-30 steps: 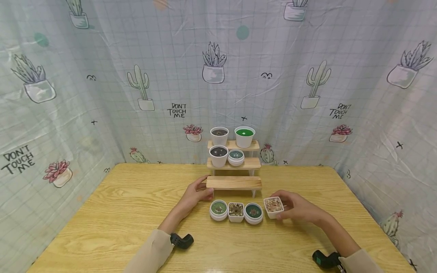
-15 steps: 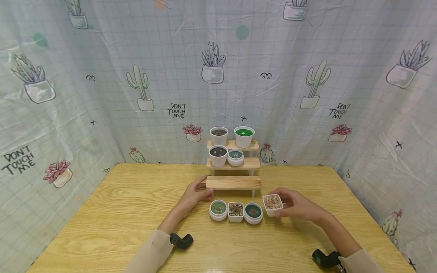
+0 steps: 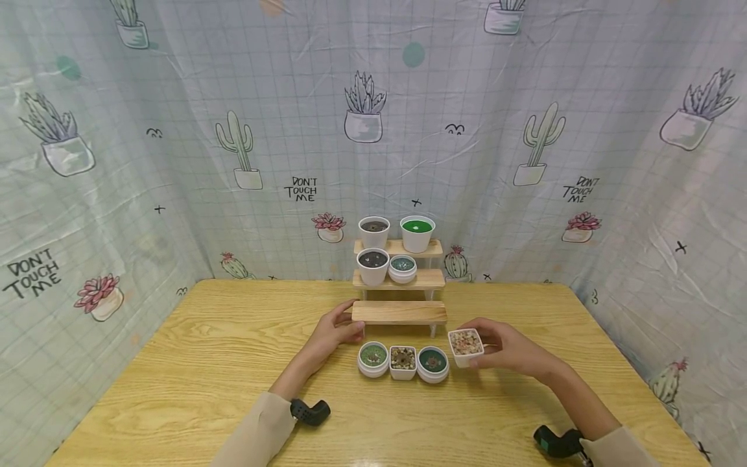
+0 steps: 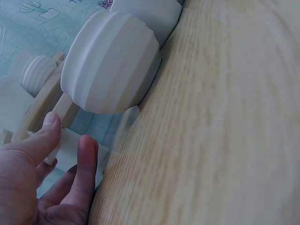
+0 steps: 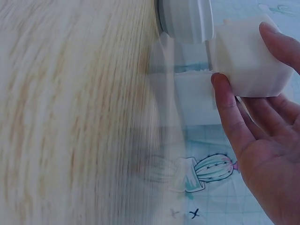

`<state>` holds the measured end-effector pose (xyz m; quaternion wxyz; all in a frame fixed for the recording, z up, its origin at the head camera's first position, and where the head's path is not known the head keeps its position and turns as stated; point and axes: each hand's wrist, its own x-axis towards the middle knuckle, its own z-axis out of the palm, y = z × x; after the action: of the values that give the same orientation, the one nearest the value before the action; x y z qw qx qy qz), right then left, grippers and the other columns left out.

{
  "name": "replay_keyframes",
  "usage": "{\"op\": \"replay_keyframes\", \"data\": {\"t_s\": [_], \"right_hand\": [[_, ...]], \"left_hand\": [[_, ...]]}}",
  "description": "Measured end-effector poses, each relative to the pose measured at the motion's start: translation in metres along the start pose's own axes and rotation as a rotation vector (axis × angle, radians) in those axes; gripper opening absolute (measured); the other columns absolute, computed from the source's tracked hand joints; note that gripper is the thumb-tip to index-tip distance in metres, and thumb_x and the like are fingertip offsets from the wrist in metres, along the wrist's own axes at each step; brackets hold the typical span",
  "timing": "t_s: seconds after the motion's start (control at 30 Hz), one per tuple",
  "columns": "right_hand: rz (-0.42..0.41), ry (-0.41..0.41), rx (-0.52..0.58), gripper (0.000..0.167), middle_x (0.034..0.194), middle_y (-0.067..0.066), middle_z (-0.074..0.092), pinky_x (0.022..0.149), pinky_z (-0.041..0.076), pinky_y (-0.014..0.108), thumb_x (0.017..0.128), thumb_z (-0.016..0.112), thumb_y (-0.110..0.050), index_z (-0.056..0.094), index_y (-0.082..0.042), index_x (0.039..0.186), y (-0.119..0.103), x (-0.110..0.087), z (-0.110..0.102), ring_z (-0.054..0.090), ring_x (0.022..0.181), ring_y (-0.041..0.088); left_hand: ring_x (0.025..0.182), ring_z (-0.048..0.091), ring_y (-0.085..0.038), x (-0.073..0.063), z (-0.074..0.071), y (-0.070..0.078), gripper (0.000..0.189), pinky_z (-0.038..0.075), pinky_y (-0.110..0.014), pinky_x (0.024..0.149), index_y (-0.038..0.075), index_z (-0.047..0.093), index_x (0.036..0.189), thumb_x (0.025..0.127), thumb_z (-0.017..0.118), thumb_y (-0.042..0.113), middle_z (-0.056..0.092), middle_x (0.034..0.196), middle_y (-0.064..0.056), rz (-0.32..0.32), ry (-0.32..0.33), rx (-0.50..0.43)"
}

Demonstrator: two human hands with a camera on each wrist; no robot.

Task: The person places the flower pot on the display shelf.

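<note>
At the left end of a three-step wooden stand (image 3: 399, 312), my left hand (image 3: 328, 336) grips the bottom plank. The left wrist view shows that thumb (image 4: 44, 136) on the plank's edge and the fingers around the white leg. To the right, my right hand (image 3: 513, 349) holds a square white pot (image 3: 466, 342) filled with pinkish gravel, tilted a little towards me. In the right wrist view this pot (image 5: 253, 56) is off the table, between thumb and fingers. The bottom step carries nothing.
In front of the stand are a round green-topped pot (image 3: 373, 358), a square gravel pot (image 3: 403, 360) and a round dark-green pot (image 3: 433, 363). Several white pots, including a bright green-topped one (image 3: 417, 235), occupy the upper steps. A patterned curtain (image 3: 280, 143) surrounds the wooden table (image 3: 245, 324).
My right hand has moved the gravel pot slightly up and away from me, a little to the left. My left hand stays on the stand.
</note>
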<state>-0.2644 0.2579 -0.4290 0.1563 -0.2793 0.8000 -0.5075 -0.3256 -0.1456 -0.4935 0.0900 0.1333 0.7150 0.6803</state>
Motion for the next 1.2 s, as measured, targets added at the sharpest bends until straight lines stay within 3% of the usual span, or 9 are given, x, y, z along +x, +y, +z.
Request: {"op": "replay_keyframes", "data": {"t_s": [0.57, 0.87, 1.2], "right_hand": [[-0.003, -0.006, 0.020, 0.058, 0.131, 0.027, 0.060, 0.092, 0.059, 0.022, 0.092, 0.078, -0.011, 0.050, 0.005, 0.141, -0.0009, 0.0001, -0.0016, 0.065, 0.111, 0.007], [0.030, 0.013, 0.001, 0.059, 0.132, 0.019, 0.062, 0.092, 0.060, 0.023, 0.093, 0.078, -0.013, 0.050, 0.001, 0.143, -0.0008, -0.0018, -0.0022, 0.066, 0.112, 0.006], [0.029, 0.029, -0.014, 0.060, 0.133, 0.020, 0.061, 0.091, 0.059, 0.022, 0.092, 0.079, -0.015, 0.051, 0.000, 0.142, -0.0008, -0.0013, -0.0038, 0.065, 0.112, 0.006]], "left_hand": [[0.100, 0.071, -0.018, -0.0004, -0.0010, 0.0007, 0.075, 0.065, -0.032, 0.090, 0.010, 0.032, 0.162, 0.099, 0.072, 0.017, 0.058, 0.138, -0.028, -0.008, 0.004, -0.010], [0.101, 0.071, -0.020, 0.0042, 0.0006, 0.0013, 0.075, 0.065, -0.033, 0.090, 0.010, 0.030, 0.162, 0.099, 0.071, 0.016, 0.057, 0.140, -0.029, 0.008, -0.015, -0.015], [0.099, 0.071, -0.018, 0.0016, 0.0000, 0.0003, 0.075, 0.065, -0.032, 0.089, 0.010, 0.032, 0.162, 0.098, 0.072, 0.015, 0.058, 0.139, -0.029, -0.005, 0.003, -0.019]]}}
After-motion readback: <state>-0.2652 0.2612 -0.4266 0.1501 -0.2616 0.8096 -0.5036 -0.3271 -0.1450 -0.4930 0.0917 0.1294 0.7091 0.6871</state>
